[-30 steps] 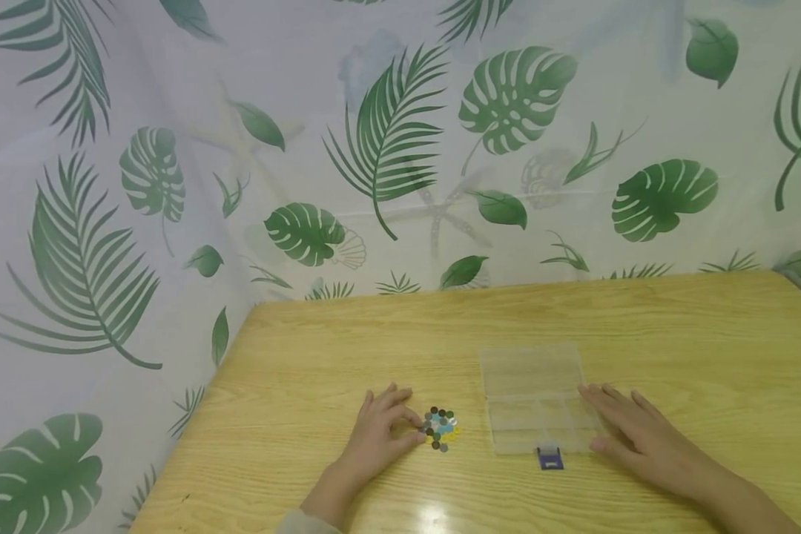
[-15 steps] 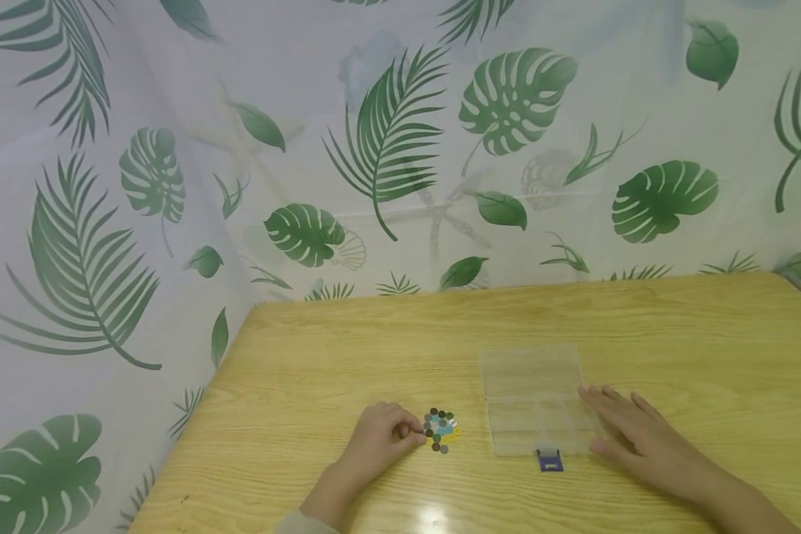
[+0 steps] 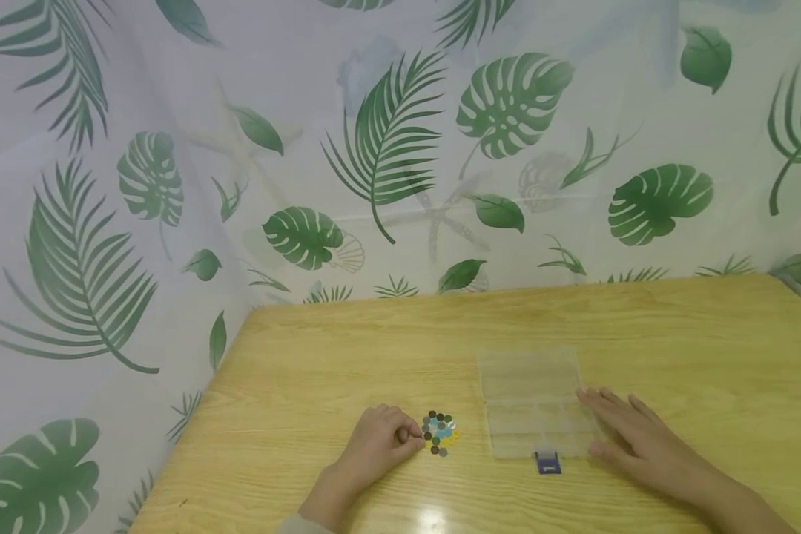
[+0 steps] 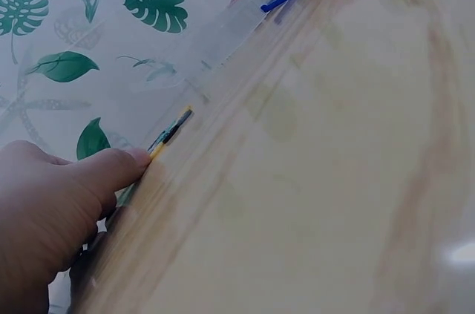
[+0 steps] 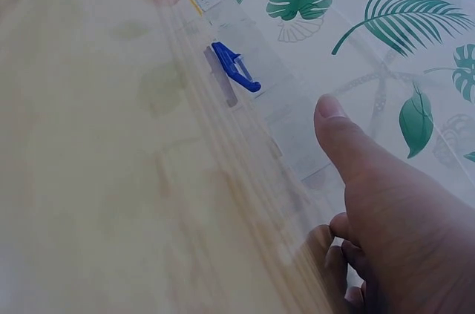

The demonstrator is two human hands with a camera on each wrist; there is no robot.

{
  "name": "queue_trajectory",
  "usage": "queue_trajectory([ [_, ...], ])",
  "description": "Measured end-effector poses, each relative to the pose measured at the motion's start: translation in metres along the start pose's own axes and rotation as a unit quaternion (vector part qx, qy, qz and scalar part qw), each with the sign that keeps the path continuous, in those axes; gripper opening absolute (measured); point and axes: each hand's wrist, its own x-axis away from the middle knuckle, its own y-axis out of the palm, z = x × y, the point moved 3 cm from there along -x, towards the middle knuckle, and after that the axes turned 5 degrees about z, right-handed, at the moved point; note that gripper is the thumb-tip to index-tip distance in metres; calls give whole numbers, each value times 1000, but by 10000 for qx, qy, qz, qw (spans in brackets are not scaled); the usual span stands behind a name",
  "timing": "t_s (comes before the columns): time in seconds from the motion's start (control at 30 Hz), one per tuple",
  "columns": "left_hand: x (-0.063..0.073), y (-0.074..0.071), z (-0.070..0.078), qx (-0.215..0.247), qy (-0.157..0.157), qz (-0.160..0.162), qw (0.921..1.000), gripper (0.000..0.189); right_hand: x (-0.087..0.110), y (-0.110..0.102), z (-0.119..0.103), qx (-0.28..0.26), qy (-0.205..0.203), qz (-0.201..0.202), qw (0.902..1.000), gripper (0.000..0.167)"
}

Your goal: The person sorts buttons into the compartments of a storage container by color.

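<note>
Small round flat discs (image 3: 440, 432), black, green, grey, blue and yellow, lie in a loose cluster on the table. Against the cluster's left edge is my left hand (image 3: 377, 449), its fingers bent and its thumb and index fingertips close together; whether a disc is pinched there is hidden. To the right lies a clear divided plastic box (image 3: 517, 443), its lid (image 3: 529, 374) folded back and its blue-purple latch (image 3: 548, 463) towards me. My right hand (image 3: 647, 441) lies with fingers extended along the box's right side, fingertips at its edge. The right wrist view shows its thumb (image 5: 338, 132) straight.
The wood-grain table (image 3: 294, 356) reaches back to a white cloth (image 3: 400, 222) printed with green leaves. The cloth also runs along the table's left side. Glare shows near the front edge.
My left hand's outer fingers, raised and spread a second ago, have curled in, while thumb and index finger stay at the discs. The right hand and box hold their places.
</note>
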Motion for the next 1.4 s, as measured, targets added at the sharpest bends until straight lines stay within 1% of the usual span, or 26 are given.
queue_trajectory([
  [0.1,0,-1,0,25,-65,-12,10000,9,0,0,0,-121,51,-8,9999,65],
  [0.2,0,-3,1,112,-28,103,9999,9,0,0,-1,-215,42,10,9998,66],
  [0.3,0,-4,2,181,75,250,9995,9,0,1,0,-247,1,36,9997,66],
  [0.37,1,-4,2,220,85,273,9993,9,1,1,1,-285,-25,39,9996,66],
  [0.63,1,-4,-1,435,-239,68,9987,9,0,0,3,-361,-45,13,9993,68],
  [0.77,1,-4,-2,559,-294,47,9980,10,1,0,3,-417,-93,-2,9991,68],
  [0.97,0,-8,-2,888,-515,109,9947,13,0,0,4,-445,-13,-45,9990,68],
  [1.03,-2,-10,-1,964,-577,144,9936,14,0,0,4,-446,14,-56,9990,68],
  [1.1,-4,-11,1,983,-575,169,9934,16,0,0,3,-447,22,-51,9990,67],
  [1.23,-9,-12,5,1127,-491,166,9923,16,0,0,3,-430,3,-46,9991,67],
  [1.4,-20,-10,13,1390,-373,151,9895,14,-2,0,1,-387,-35,-45,9992,68],
])
